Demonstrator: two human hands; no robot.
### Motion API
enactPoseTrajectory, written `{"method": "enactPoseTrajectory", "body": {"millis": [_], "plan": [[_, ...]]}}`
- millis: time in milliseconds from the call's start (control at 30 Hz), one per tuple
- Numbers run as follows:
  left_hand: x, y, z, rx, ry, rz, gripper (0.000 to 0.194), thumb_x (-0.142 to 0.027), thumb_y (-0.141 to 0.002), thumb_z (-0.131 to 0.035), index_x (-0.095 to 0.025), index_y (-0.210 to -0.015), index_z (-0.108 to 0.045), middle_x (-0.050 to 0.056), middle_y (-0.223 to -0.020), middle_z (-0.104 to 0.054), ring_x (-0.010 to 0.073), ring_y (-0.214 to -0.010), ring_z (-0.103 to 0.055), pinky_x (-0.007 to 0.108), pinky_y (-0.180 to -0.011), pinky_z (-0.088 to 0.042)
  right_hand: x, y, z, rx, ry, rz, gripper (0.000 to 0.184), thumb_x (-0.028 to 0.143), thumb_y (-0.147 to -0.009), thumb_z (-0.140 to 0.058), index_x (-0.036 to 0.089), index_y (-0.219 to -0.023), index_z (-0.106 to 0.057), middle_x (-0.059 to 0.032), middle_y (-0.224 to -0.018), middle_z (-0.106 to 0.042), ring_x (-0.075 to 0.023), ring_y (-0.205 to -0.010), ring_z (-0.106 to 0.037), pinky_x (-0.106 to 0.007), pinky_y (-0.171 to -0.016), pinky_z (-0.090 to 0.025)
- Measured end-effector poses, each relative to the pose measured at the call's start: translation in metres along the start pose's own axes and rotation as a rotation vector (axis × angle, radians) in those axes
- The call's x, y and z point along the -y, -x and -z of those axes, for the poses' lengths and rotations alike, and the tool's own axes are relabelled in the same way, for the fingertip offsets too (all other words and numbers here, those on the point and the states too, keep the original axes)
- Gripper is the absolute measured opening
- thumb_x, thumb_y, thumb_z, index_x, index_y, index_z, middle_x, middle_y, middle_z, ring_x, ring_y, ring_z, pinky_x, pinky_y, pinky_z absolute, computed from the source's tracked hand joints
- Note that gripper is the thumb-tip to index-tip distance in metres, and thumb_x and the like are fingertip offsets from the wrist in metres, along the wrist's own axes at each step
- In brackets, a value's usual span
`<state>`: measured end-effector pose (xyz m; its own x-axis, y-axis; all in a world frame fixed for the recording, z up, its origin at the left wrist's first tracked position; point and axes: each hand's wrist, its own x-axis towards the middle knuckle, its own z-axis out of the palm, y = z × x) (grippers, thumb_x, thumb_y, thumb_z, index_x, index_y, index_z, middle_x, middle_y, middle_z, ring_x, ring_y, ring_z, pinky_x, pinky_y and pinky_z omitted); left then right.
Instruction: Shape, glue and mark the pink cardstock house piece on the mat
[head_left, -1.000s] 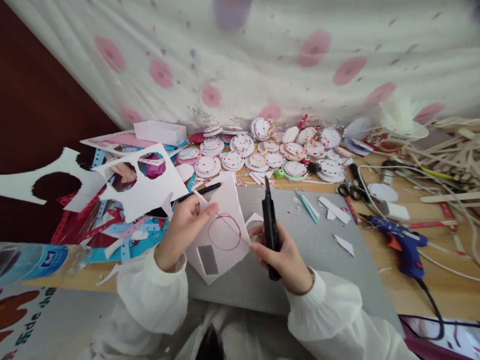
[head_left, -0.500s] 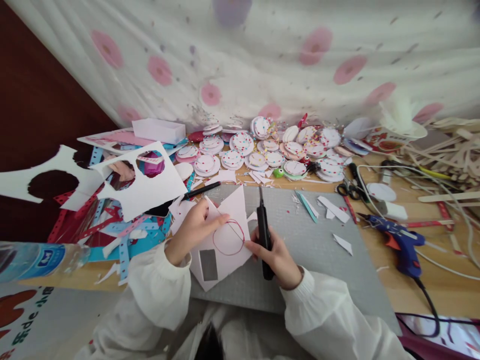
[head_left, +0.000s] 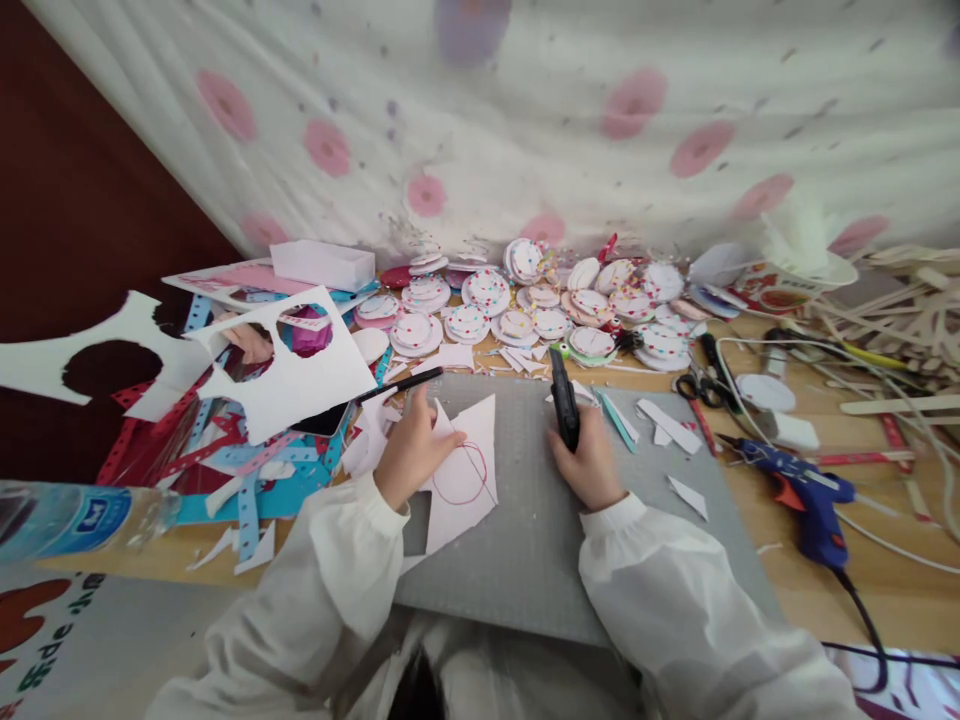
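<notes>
My left hand (head_left: 411, 452) grips a piece of white card (head_left: 476, 455) by its left side, thumb lying on top. A red circle is drawn on the card and a thin line crosses it. Over the right part of the grey cutting mat (head_left: 517, 570), my right hand (head_left: 590, 465) is closed around a black utility knife (head_left: 564, 402), its tip pointing away from me. Just behind that hand a white scrap (head_left: 583, 396) shows, partly hidden. A black pen (head_left: 401, 384) rests beyond my left hand.
Layered paper discs (head_left: 466, 322) with coloured dots line the back. Cut-out white card (head_left: 296, 370) and coloured strips pile up at left, near a plastic bottle (head_left: 82, 522). At right are scissors (head_left: 701, 388), a blue glue gun (head_left: 810, 495) and wooden sticks (head_left: 900, 310).
My right hand has moved away from the card, rightward and forward, with the knife. The card has been lowered toward the mat in my left hand. A scrap now shows by the knife.
</notes>
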<state>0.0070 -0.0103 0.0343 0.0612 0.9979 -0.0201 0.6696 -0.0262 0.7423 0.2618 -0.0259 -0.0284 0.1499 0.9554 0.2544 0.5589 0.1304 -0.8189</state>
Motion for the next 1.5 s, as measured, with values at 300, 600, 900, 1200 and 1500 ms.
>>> {"method": "enactPoseTrajectory", "body": {"millis": [300, 600, 900, 1200, 1500], "plan": [[-0.006, 0.017, -0.004, 0.304, -0.485, -0.605, 0.067, -0.045, -0.082, -0.066, -0.012, -0.137, -0.045, 0.019, -0.149, -0.04, 0.0318, -0.139, -0.036, 0.054, -0.114, -0.029, 0.007, 0.007, 0.003, -0.176, 0.456, 0.334, 0.043, 0.023, -0.08, -0.054, 0.012, -0.122, -0.049, -0.0182, -0.113, -0.056, -0.0337, -0.108, -0.052, -0.052, -0.087, -0.043], [0.002, 0.036, -0.008, 0.317, -0.548, -0.577, 0.078, -0.054, -0.08, -0.063, -0.01, -0.141, -0.042, 0.018, -0.149, -0.04, 0.0305, -0.139, -0.038, 0.054, -0.114, -0.028, 0.061, 0.045, 0.022, 0.437, 0.245, 0.754, 0.038, 0.006, -0.081, -0.046, 0.014, -0.115, -0.062, -0.0098, -0.11, -0.07, -0.0239, -0.101, -0.056, -0.042, -0.085, -0.043], [-0.002, 0.037, -0.01, 0.349, -0.502, -0.531, 0.087, -0.054, -0.071, -0.066, -0.007, -0.14, -0.043, 0.017, -0.152, -0.037, 0.032, -0.141, -0.032, 0.05, -0.117, -0.021, 0.074, 0.053, 0.005, 0.514, 0.403, 0.682, 0.025, 0.003, -0.086, -0.048, 0.011, -0.095, -0.069, -0.0095, -0.096, -0.072, -0.0209, -0.082, -0.058, -0.037, -0.074, -0.046], [-0.004, 0.036, -0.015, 0.282, -0.454, -0.526, 0.084, -0.051, -0.064, -0.068, -0.006, -0.132, -0.051, 0.02, -0.145, -0.045, 0.0372, -0.135, -0.038, 0.054, -0.107, -0.032, 0.053, 0.075, 0.002, 0.301, 0.179, 0.665, 0.041, 0.002, -0.081, -0.042, 0.012, -0.115, -0.062, -0.0137, -0.114, -0.068, -0.024, -0.101, -0.059, -0.039, -0.079, -0.05], [-0.033, 0.044, 0.022, 0.175, -0.237, -0.738, 0.091, -0.053, -0.062, -0.069, -0.013, -0.139, -0.039, 0.019, -0.145, -0.042, 0.0375, -0.135, -0.035, 0.053, -0.11, -0.029, 0.073, 0.053, 0.022, 0.314, -0.528, -0.107, 0.021, 0.037, -0.092, -0.05, 0.02, -0.101, -0.057, -0.0058, -0.084, -0.064, -0.0162, -0.067, -0.059, -0.029, -0.057, -0.05]]}}
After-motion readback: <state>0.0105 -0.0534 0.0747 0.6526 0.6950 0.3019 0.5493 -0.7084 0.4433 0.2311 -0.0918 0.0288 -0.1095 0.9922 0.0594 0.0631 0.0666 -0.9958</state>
